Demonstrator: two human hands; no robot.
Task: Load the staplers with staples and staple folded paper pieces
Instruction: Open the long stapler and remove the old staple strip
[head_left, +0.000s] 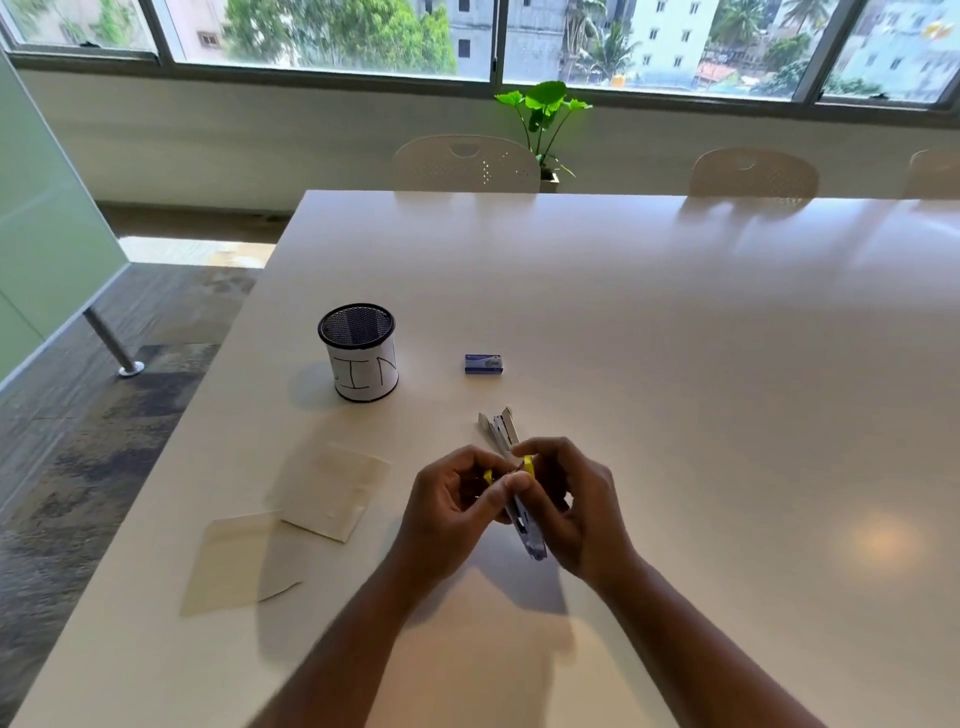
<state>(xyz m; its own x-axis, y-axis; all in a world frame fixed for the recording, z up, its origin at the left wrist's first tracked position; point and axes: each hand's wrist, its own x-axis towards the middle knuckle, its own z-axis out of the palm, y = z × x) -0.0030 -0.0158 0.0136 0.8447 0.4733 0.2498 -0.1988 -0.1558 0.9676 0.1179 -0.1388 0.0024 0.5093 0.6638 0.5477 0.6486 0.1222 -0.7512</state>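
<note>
Both hands meet above the glossy white table (675, 338): left hand (452, 514) and right hand (576, 509) curl their fingers around a slim yellow-and-metal stapler (511, 467), hinged open, near the cylindrical black mesh cup (358, 351).

Large white table (675, 322), glossy, sunlit; beyond its far edge three pale chairs (466, 163), potted green plant (543, 117), wide window (332, 36); left of table patterned carpet (104, 415), frosted glass partition (47, 218)
</note>
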